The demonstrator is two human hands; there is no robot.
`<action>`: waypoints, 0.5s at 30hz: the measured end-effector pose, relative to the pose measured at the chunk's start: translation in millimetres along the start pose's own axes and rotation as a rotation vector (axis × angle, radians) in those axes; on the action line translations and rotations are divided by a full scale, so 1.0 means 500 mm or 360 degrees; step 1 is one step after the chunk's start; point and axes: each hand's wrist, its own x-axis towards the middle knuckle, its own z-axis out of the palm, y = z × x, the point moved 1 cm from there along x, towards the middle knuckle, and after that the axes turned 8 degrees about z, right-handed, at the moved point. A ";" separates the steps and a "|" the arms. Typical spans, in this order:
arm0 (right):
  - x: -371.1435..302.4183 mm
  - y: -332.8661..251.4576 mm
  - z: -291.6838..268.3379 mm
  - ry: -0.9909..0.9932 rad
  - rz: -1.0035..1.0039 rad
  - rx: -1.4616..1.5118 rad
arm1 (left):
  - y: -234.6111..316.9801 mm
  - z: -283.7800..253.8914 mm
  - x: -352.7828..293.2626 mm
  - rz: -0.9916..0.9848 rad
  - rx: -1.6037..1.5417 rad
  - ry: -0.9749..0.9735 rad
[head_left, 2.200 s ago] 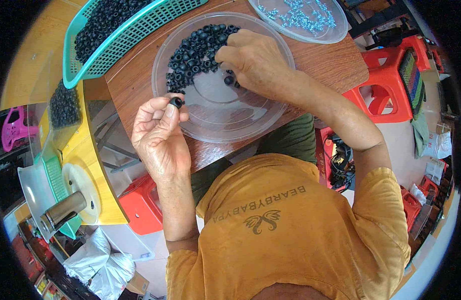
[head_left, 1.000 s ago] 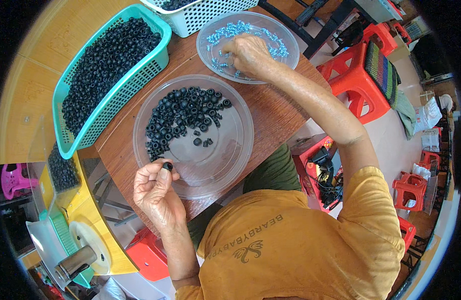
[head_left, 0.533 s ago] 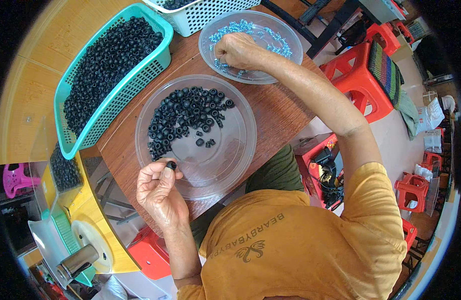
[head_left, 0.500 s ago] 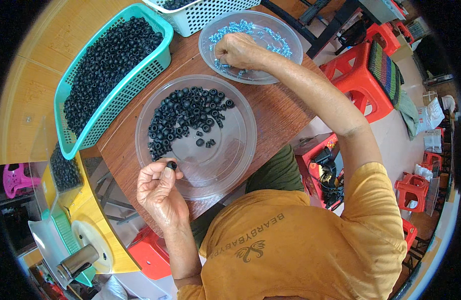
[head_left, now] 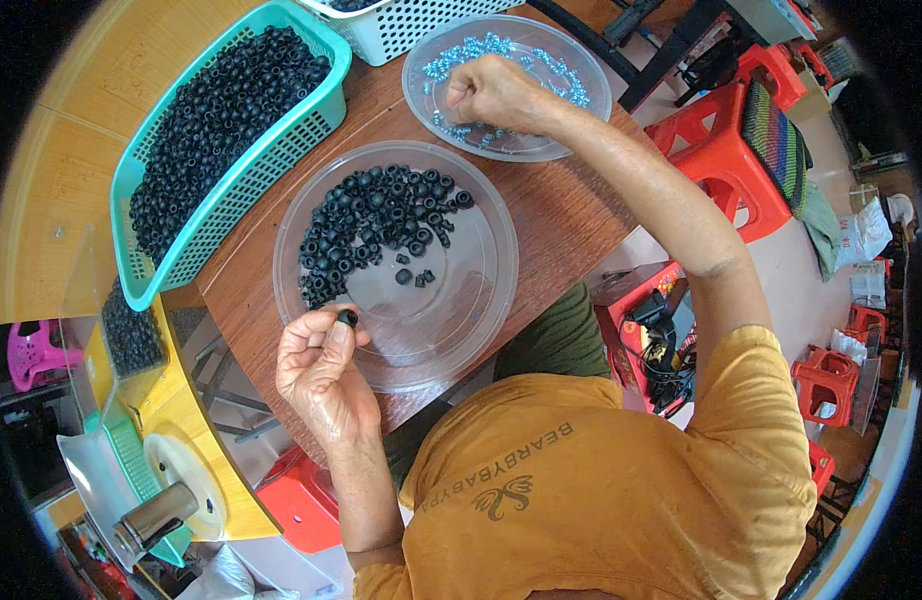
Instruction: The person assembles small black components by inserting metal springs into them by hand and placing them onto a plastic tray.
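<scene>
Near the front left of the wooden table, my left hand pinches a black cap, small and round with a hollow end, between thumb and fingertips. It is held over the edge of a round clear plastic tray. Many loose black caps are heaped along that tray's far and left side. My right hand is closed over a second clear tray farther back, which carries small shiny blue coil-like pieces. Its fingertips are pressed together, and whatever they may hold is hidden.
A teal basket full of black caps stands left of the trays, with a white basket behind. Left of the table is a machine with a metal cylinder. A red stool and a red box of cables are to the right.
My right hand has shifted slightly to the right over the blue pieces. The left hand has barely moved, and the cap's hollow end is now turned more into view.
</scene>
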 end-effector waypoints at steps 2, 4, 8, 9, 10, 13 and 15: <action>-0.014 0.009 -0.010 0.0015 -0.0016 0.0195 | -0.002 0.002 0.002 -0.0061 -0.0053 0.0009; -0.033 0.001 -0.016 0.0018 -0.0035 0.0395 | -0.006 0.003 0.004 -0.0140 -0.0128 0.0013; -0.104 -0.049 -0.010 -0.0194 0.0072 0.0960 | -0.018 0.013 0.007 -0.0372 -0.0317 -0.0005; -0.125 -0.067 -0.003 -0.0271 0.0054 0.1099 | -0.023 0.019 0.005 -0.0442 -0.0401 -0.0018; -0.148 -0.093 0.006 -0.0328 0.0032 0.1176 | -0.025 0.022 0.002 -0.0476 -0.0436 -0.0030; -0.198 -0.140 0.049 -0.0423 -0.0125 0.1432 | -0.028 0.032 -0.005 -0.0513 -0.0489 -0.0065; -0.225 -0.161 0.074 -0.0492 -0.0081 0.1486 | -0.034 0.033 -0.007 -0.0517 -0.0492 -0.0010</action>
